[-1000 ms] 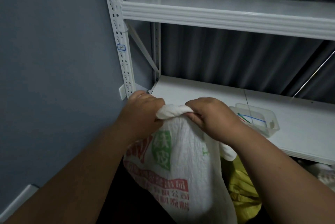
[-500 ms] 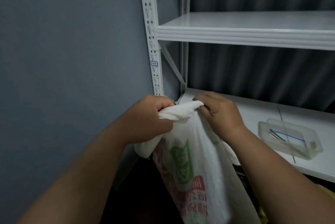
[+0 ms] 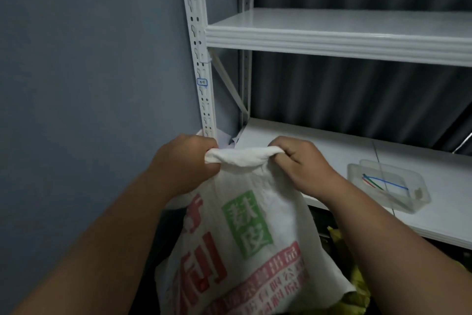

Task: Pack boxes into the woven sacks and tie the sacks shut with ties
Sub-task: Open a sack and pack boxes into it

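A white woven sack (image 3: 245,245) with red and green print hangs in front of me. Its top edge is bunched into a roll. My left hand (image 3: 184,164) grips the left end of that roll, and my right hand (image 3: 301,164) grips the right end. Whatever is inside the sack is hidden. A clear plastic tray (image 3: 419,199) on the lower shelf to the right holds blue, green and red ties (image 3: 383,182).
A white metal rack stands ahead, with an upper shelf (image 3: 332,41) and a lower shelf (image 3: 447,212). Its slotted post (image 3: 201,79) rises just behind my left hand. A blue-grey wall (image 3: 89,85) fills the left. A yellow sack (image 3: 357,284) lies low at the right.
My hands have moved apart along the sack's top, stretching the bunched roll wider between them. The view shifted slightly, and the printed side of the sack now faces me more squarely.
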